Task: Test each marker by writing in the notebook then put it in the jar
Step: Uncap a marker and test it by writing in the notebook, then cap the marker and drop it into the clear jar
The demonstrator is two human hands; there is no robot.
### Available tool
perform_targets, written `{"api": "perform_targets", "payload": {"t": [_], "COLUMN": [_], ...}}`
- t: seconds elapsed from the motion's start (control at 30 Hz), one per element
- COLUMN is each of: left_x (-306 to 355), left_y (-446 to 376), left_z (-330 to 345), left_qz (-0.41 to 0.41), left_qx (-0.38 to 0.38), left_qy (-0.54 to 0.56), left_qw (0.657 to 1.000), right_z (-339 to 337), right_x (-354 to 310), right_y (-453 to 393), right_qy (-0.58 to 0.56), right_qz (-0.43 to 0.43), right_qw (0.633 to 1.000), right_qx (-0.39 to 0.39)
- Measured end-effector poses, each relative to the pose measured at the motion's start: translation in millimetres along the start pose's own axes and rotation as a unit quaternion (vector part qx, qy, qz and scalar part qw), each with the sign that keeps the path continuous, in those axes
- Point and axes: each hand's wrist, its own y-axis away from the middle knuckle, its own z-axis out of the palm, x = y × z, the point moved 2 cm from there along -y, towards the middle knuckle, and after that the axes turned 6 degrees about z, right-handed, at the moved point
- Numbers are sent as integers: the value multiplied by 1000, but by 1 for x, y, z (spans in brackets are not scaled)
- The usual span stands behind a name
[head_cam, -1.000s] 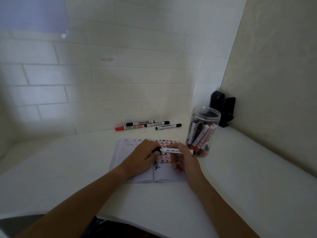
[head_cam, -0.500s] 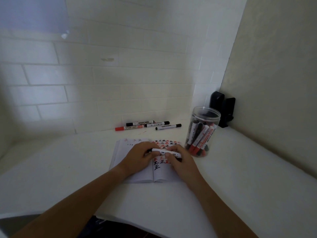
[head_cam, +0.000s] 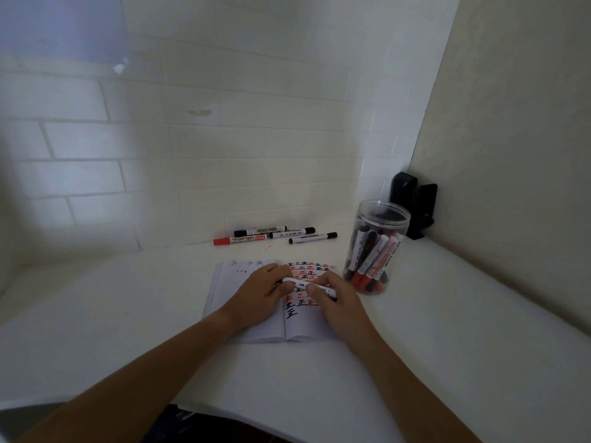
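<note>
Both hands point(head_cam: 339, 298) now hold the marker point(head_cam: 302, 285), closer together.

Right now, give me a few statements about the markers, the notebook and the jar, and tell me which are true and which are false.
1. Both hands hold one marker over the notebook. True: left hand and right hand each grip it.
2. The jar is empty. False: it holds several red and black markers.
3. Four loose markers lie near the tiled wall. True.
4. The notebook is closed. False: it lies open, with red and black characters written on the right page.
5. The jar lies on its side. False: it stands upright, right of the notebook.
</note>
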Motion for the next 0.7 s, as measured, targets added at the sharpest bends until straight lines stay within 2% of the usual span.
{"api": "perform_targets", "payload": {"t": [0.1, 0.23, 0.4, 0.53, 0.6, 0.7], "left_x": [2, -2, -16, -14, -14, -14], "left_y": [-2, -3, 0, 0, 0, 1], "left_z": [-1, 1, 5, 5, 6, 6], "left_qz": [-31, -106, -141, -120, -95, -89], "left_qx": [-4, 49, 71, 8, -26, -42], "left_qy": [21, 55, 7, -83, -135, -141], "left_qw": [999, 992, 987, 989, 986, 985], "right_z": [1, 1, -13, -28, -41, -66], "right_x": [4, -1, -27, -51, -67, -97], "right_y": [-1, -1, 1, -2, -7, -15], "right_qy": [-10, -113, -88, -47, -8, 18], "right_qz": [38, 58, -8, -47, -93, -166], "right_qw": [999, 991, 992, 985, 970, 936], "right_qx": [9, 35, 94, 159, 223, 311]}}
